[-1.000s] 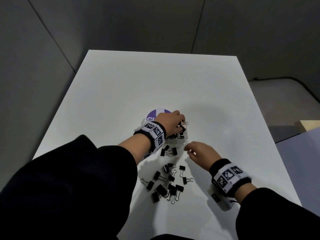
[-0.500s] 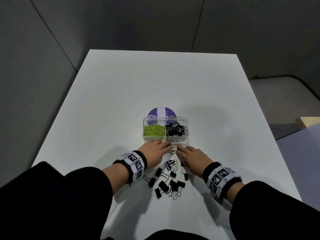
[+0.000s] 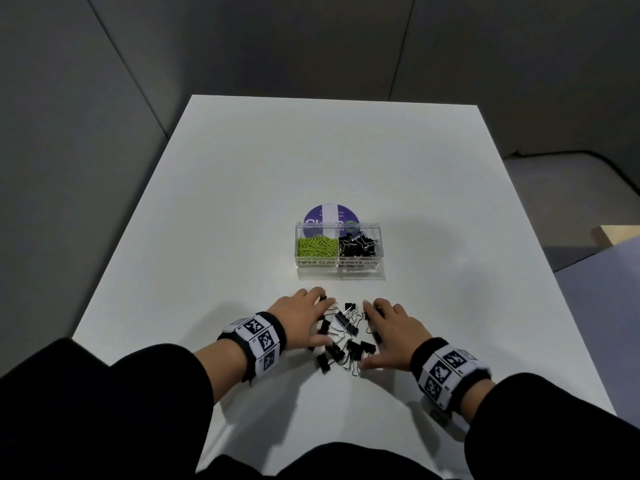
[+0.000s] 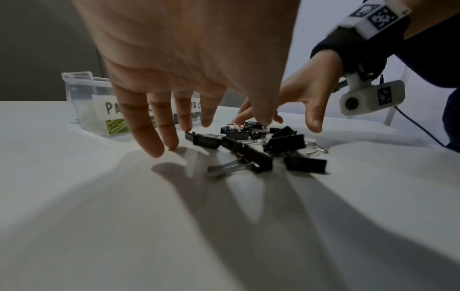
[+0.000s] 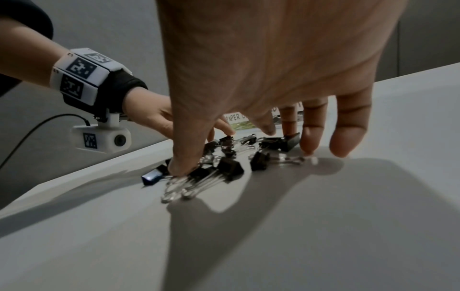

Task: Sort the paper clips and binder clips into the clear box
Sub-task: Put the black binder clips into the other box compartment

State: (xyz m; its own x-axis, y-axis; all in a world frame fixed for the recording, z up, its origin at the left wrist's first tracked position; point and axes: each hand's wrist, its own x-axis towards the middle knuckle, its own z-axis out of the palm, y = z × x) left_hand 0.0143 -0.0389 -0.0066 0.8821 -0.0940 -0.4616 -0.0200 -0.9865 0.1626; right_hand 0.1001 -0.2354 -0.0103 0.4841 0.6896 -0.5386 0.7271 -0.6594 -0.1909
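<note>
A clear two-part box (image 3: 339, 268) stands mid-table, green paper clips (image 3: 316, 246) in its left part and black binder clips (image 3: 358, 244) in its right. Nearer me, several loose black binder clips (image 3: 343, 337) lie in a heap on the white table. My left hand (image 3: 301, 317) lies spread along the heap's left side, fingers straight, tips on the table (image 4: 159, 149). My right hand (image 3: 389, 332) is spread along the heap's right side, its thumb (image 5: 184, 167) pressing on clips. Neither hand holds a clip.
A round purple sticker or lid (image 3: 330, 216) lies just behind the box. The white table (image 3: 242, 202) ends at dark grey walls on the left and back. Its right edge drops to a grey floor with a pale board (image 3: 620, 233).
One second ago my left hand was over the box's right part. It has come back to the heap, and both hands now lie spread on either side of it, nearer me.
</note>
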